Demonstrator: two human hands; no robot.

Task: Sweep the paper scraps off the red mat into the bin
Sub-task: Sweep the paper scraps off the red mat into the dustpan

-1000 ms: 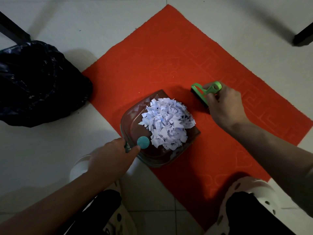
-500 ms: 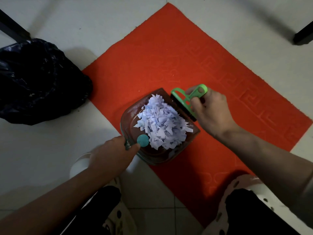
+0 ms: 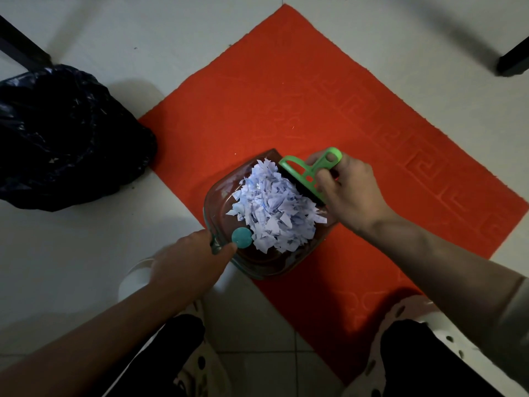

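Note:
A heap of pale paper scraps (image 3: 276,204) fills a clear dustpan (image 3: 220,196) that lies on the near-left edge of the red mat (image 3: 286,104). My left hand (image 3: 189,259) grips the dustpan's handle beside its teal round cap (image 3: 242,238). My right hand (image 3: 347,190) holds a green hand brush (image 3: 300,170), whose dark bristles press against the right side of the heap. A bin lined with a black bag (image 3: 63,136) stands on the floor to the left of the mat.
White tiled floor (image 3: 114,38) surrounds the mat. Dark furniture legs show at the top left (image 3: 23,50) and top right (image 3: 513,61). My knees and white spotted footwear (image 3: 406,310) are at the bottom, one shoe on the mat's near corner.
My right hand has brought the green brush leftward from the open mat up against the scrap heap, pushing the scraps deeper into the dustpan. My left hand has kept its grip on the handle.

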